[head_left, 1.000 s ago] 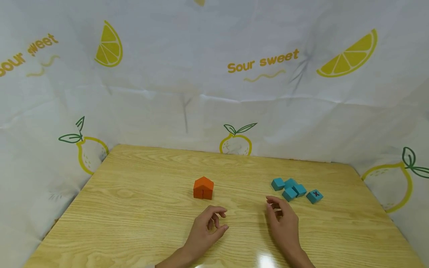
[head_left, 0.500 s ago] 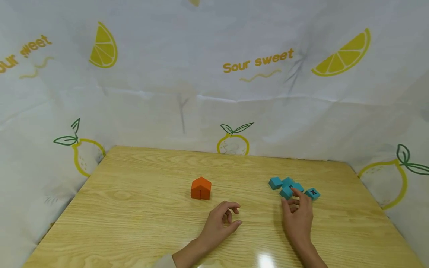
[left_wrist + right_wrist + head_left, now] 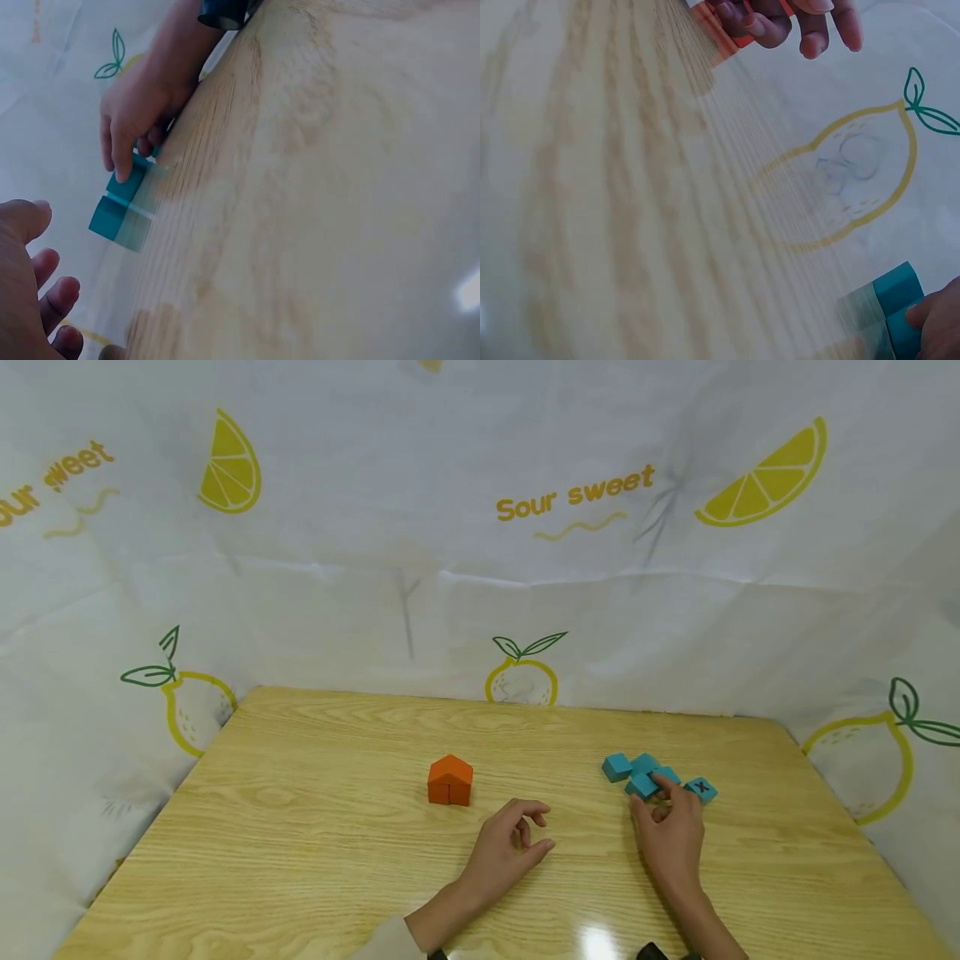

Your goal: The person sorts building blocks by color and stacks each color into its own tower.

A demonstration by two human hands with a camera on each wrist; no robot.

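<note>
My right hand (image 3: pixel 672 837) pinches the nearest blue cube (image 3: pixel 639 787) of a small cluster, thumb at its near side and index finger at its far right. Other blue cubes (image 3: pixel 617 767) lie close around it. One cube with a dark X (image 3: pixel 702 789) sits just right of the fingers. In the right wrist view the thumb (image 3: pixel 937 319) overlaps a blue cube (image 3: pixel 898 289) at the lower corner. My left hand (image 3: pixel 504 852) hovers over the table with loosely curled fingers and holds nothing. Behind it stands a house-shaped group of orange blocks (image 3: pixel 450 782).
The wooden table (image 3: pixel 315 827) is backed by a white cloth (image 3: pixel 375 527) printed with lemons, which also hangs along both sides. Black wrist gear (image 3: pixel 651 952) shows at the bottom edge.
My right hand has moved right and forward to the blue cubes and closed its fingers on the nearest one. The left hand has drifted right, away from the orange blocks.
</note>
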